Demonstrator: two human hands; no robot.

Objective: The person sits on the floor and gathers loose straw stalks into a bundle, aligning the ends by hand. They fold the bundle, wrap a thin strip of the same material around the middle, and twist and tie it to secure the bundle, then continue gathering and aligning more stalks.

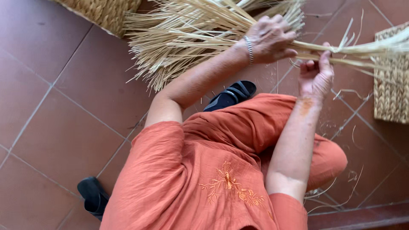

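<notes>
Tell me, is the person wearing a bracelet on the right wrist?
No, the beaded bracelet sits on the wrist of the left hand, while the right hand has a bare wrist.

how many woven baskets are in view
2: one basket at the top left edge, one basket at the right edge, both cut off; more may lie outside the picture.

Person in an orange short-sleeved top (187, 179), loose crinkled fabric, with an orange-and-yellow floral embroidery (230, 185) stitched on it. Matching orange trousers (255, 123) in the same fabric. Silver beaded bracelet (249, 50) on the left wrist. Black strappy sandal (232, 94) on the far foot, another black sandal (93, 195) at near left. Arms bare below the sleeves.
</notes>
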